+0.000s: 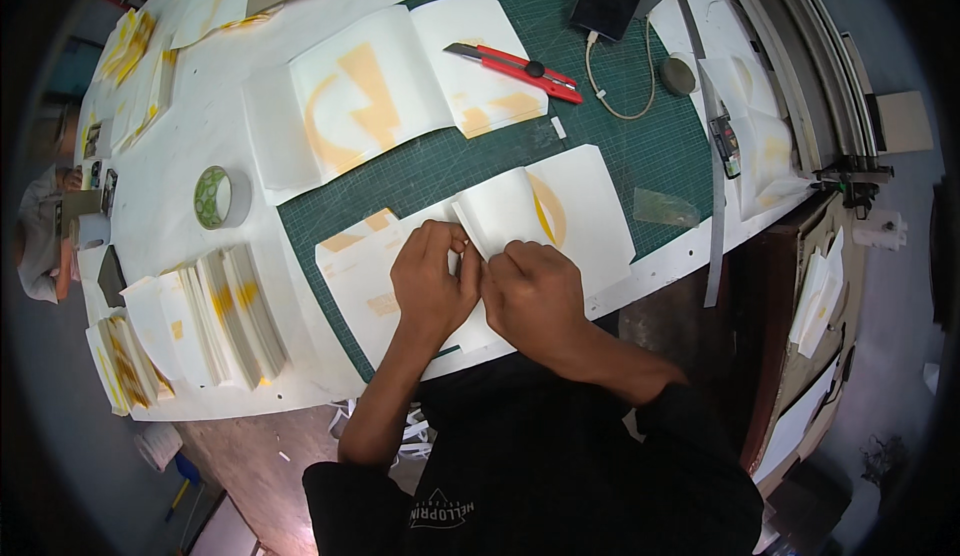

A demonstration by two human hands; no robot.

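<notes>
Your left hand [432, 278] and right hand [533, 291] both pinch the folded white sheet [545, 211] lying on the green cutting mat [640, 136] at the table's near edge. One red utility knife [515, 64] lies beyond, one tape roll [221, 197] sits left, and folded stacks [215, 316] stand nearby.

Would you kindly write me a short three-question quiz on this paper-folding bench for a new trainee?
1. True or false: both hands, the left hand and the right hand, press on the folded white sheet.
2. Which tool lies above the hands on the green cutting mat? A scissors, B red utility knife, C stapler.
3. Fill in: the roll of tape lies to the person's ____.

Key: 1 true; 2 B; 3 left.
</notes>
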